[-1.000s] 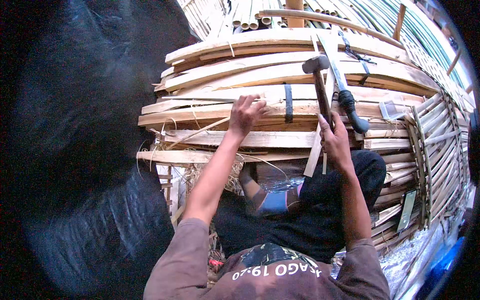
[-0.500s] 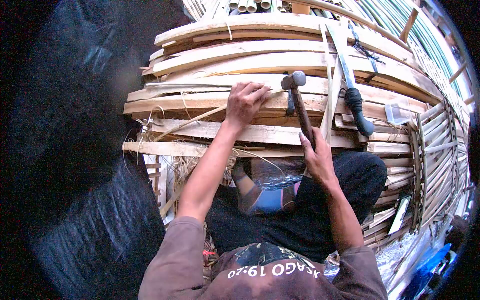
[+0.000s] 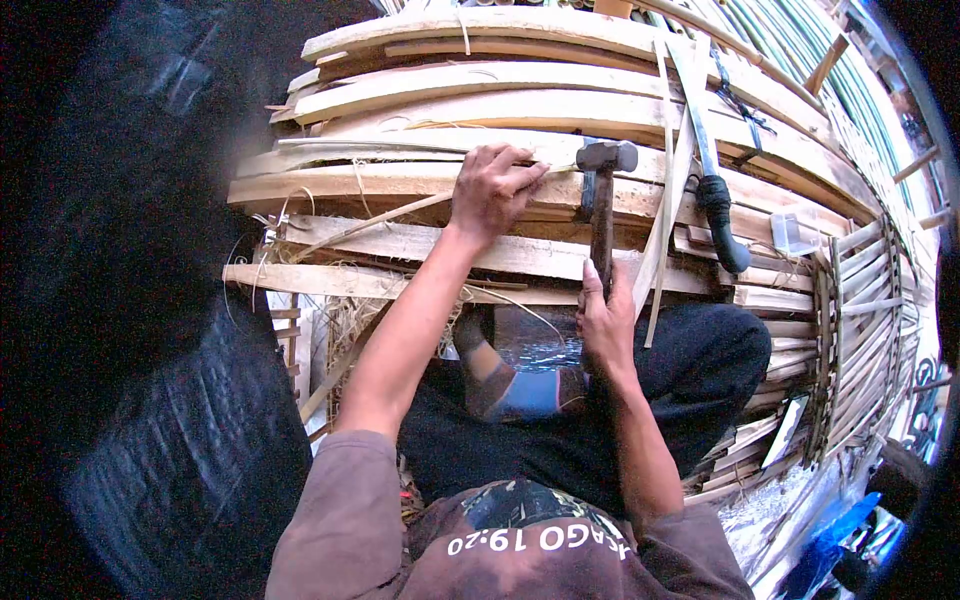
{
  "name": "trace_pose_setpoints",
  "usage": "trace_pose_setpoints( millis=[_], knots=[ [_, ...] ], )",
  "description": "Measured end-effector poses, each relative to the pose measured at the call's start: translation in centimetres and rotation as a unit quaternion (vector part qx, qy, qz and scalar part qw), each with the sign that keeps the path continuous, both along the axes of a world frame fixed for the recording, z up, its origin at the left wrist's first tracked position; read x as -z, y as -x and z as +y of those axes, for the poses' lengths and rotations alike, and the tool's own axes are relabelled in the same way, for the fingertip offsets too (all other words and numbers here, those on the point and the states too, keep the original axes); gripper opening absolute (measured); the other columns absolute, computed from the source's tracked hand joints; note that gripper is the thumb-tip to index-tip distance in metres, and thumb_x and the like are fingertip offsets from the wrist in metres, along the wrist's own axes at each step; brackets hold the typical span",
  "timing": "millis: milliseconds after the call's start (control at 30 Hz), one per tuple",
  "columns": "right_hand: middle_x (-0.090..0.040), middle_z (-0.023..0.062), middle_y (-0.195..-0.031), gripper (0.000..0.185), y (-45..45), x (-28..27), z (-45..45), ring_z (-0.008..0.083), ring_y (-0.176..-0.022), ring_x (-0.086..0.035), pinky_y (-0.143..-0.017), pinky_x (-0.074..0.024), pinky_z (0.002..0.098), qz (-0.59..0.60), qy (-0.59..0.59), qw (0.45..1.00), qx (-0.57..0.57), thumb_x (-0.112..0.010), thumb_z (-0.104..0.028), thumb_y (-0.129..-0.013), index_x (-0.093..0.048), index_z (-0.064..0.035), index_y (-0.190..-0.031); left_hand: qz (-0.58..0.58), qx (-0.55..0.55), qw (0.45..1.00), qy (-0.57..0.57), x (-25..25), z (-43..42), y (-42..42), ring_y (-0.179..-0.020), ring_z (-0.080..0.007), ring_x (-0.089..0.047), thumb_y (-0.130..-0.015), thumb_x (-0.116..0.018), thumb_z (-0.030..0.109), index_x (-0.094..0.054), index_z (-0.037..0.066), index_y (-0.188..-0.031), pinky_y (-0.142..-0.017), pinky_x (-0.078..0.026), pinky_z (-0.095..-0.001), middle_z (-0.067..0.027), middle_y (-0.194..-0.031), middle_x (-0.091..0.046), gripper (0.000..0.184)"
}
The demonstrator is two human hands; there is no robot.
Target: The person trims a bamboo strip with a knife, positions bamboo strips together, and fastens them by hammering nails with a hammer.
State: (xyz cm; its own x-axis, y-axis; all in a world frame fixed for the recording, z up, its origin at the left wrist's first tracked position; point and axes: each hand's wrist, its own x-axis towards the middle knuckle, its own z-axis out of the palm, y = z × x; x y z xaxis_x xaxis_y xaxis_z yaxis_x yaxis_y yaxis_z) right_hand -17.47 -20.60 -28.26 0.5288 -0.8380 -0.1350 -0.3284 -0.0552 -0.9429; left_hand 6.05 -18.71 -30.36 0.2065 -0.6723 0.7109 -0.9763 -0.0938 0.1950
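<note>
- Where the view begins, a brown short-sleeved shirt with white lettering (image 3: 540,543) and black fabric trousers (image 3: 690,385) are visible; the person sits, knees bent, one foot in a blue-and-dark sock (image 3: 530,395).
- Lower right: crumpled silver sheeting (image 3: 770,520) beside glossy blue plastic (image 3: 830,550).
- Right hand (image 3: 607,320): fingers wrapped round the handle of a grey-headed hammer with a dark wooden shaft (image 3: 602,220), positioned over the work surface.
- Left hand (image 3: 492,190): fingers together, clamped on a thin pale strip (image 3: 560,168). The strip's right end lies at the hammer head; contact cannot be told.
- Work surface: long, pale, rough wooden planks (image 3: 350,230), laid crosswise in rows with dark gaps between. Tangled straw-coloured shavings (image 3: 345,310) gather at the near left edge.
- Right of the hammer: a grey-bladed knife with a bent black handle (image 3: 720,210), then a clear plastic box (image 3: 795,232).
- Left flank: a wrinkled black sheet (image 3: 170,380), full height.
- Right flank: a slatted panel of pale strips (image 3: 875,310).
- Far upper right: long green poles (image 3: 765,40), side by side.
</note>
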Motion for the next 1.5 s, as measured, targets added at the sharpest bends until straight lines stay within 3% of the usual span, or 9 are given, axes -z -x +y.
trace_pose_setpoints(
  millis=[333,600,733,800,1167,1400,1467,1500],
  knots=[
    [-0.055,0.0154,-0.067,0.032,-0.7,0.1,0.3,0.0263,-0.062,-0.056,-0.061,-0.0448,0.0399,0.051,0.021,0.998,-0.005,-0.051,-0.033,-0.100,-0.051,-0.0016,-0.109,0.004,0.006,1.000,0.000,0.0,-0.1,-0.3,-0.097,-0.0176,-0.059,-0.077,-0.073,0.023,-0.075,0.022,-0.093,-0.086,-0.048,-0.0372,0.0059,-0.100,-0.068,0.017],
    [-0.056,0.0183,-0.069,0.029,-1.2,0.7,0.3,0.0328,-0.063,-0.058,-0.061,-0.0446,0.0434,0.042,0.016,0.999,-0.003,-0.052,-0.031,-0.099,-0.050,-0.0021,-0.105,-0.019,0.022,1.000,0.007,0.3,-0.3,-0.7,-0.096,-0.0192,-0.061,-0.078,-0.072,0.023,-0.075,0.020,-0.093,-0.085,-0.048,-0.0379,0.0038,-0.099,-0.069,0.016],
    [-0.056,0.0198,-0.068,0.030,-1.3,-0.7,0.5,0.0358,-0.063,-0.057,-0.060,-0.0439,0.0456,0.038,0.101,0.994,-0.009,-0.052,-0.032,-0.099,-0.048,-0.0016,-0.104,-0.039,0.029,0.999,0.010,0.4,-0.3,-0.8,-0.098,-0.0201,-0.061,-0.079,-0.071,0.024,-0.075,0.019,-0.093,-0.086,-0.048,-0.0386,0.0028,-0.100,-0.069,0.015],
    [-0.056,0.0203,-0.068,0.031,-1.2,-0.7,0.1,0.0365,-0.062,-0.057,-0.060,-0.0443,0.0457,0.055,0.083,0.995,-0.015,-0.052,-0.031,-0.099,-0.048,-0.0014,-0.104,-0.044,0.029,0.999,0.013,0.5,-0.3,-0.9,-0.098,-0.0201,-0.061,-0.080,-0.071,0.024,-0.075,0.019,-0.092,-0.086,-0.048,-0.0384,0.0026,-0.099,-0.069,0.014],
    [-0.059,0.0300,-0.075,0.025,-1.2,-1.9,-0.7,0.0527,-0.075,-0.058,-0.063,-0.0436,0.0531,0.091,0.121,0.988,-0.038,-0.053,-0.026,-0.099,-0.045,-0.0024,-0.101,-0.056,0.031,0.998,0.008,1.1,-0.6,-1.3,-0.099,-0.0194,-0.062,-0.077,-0.068,0.016,-0.074,0.019,-0.094,-0.089,-0.048,-0.0377,0.0026,-0.098,-0.068,0.019],
    [-0.058,0.0319,-0.076,0.025,-0.8,-2.8,-1.6,0.0546,-0.079,-0.057,-0.065,-0.0410,0.0577,0.141,0.132,0.979,-0.061,-0.053,-0.027,-0.098,-0.043,-0.0033,-0.101,-0.075,0.046,0.996,0.012,0.9,-0.3,-1.3,-0.097,-0.0183,-0.062,-0.077,-0.070,0.020,-0.073,0.020,-0.096,-0.087,-0.048,-0.0357,0.0024,-0.097,-0.067,0.018],
    [-0.058,0.0324,-0.077,0.026,-0.7,-2.6,-1.8,0.0551,-0.079,-0.056,-0.066,-0.0405,0.0592,0.156,0.127,0.978,-0.059,-0.053,-0.027,-0.098,-0.043,-0.0036,-0.100,-0.072,0.051,0.996,-0.005,0.6,0.0,-1.2,-0.103,-0.0220,-0.062,-0.073,-0.070,0.015,-0.072,0.017,-0.105,-0.087,-0.050,-0.0369,-0.0009,-0.103,-0.068,0.033],
    [-0.059,0.0325,-0.078,0.026,-0.5,-2.4,-1.9,0.0551,-0.081,-0.056,-0.067,-0.0407,0.0594,0.149,0.148,0.976,-0.064,-0.053,-0.028,-0.097,-0.043,-0.0035,-0.101,-0.071,0.056,0.996,0.003,0.8,0.0,-1.3,-0.102,-0.0217,-0.063,-0.077,-0.070,0.018,-0.072,0.016,-0.105,-0.087,-0.050,-0.0364,-0.0012,-0.104,-0.067,0.029]
  ],
)
